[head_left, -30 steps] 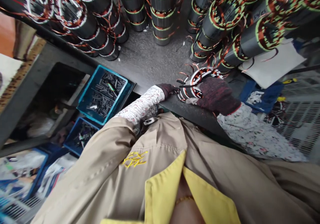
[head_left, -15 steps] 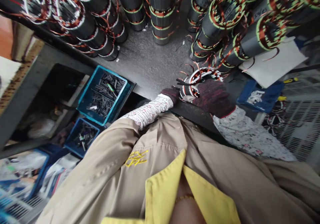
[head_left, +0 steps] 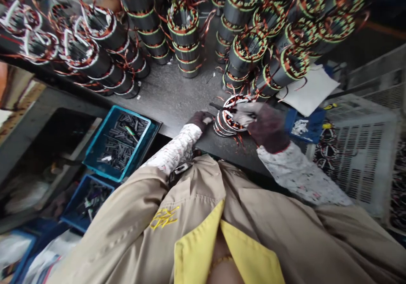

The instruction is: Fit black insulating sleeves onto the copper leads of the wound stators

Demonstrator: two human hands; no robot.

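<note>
A motor stator (head_left: 222,125) with white-edged slots, copper windings and loose copper leads stands at the near part of the grey bench. A black sleeve (head_left: 216,106) pokes out from its upper left. My left hand (head_left: 202,119), in a dark glove with pale fingertips, is just left of the stator; its fingers are curled in, and what they hold, if anything, is hidden. My right hand (head_left: 264,121), gloved the same way, reaches over the stator's top from the right. Motion smears its fingers, so their grip is unclear.
Stacked stators (head_left: 185,42) with copper windings line the far bench. At left are a teal bin (head_left: 117,176) of black sleeve pieces and a smaller blue bin (head_left: 71,220). At right lie a white sheet (head_left: 309,91), a blue tray (head_left: 304,136) and a pale crate (head_left: 364,148).
The view has shifted, bringing more of the far bench into sight. My right hand has moved from the stator's side onto its top, uncovering more of its body. My left fingers now show more.
</note>
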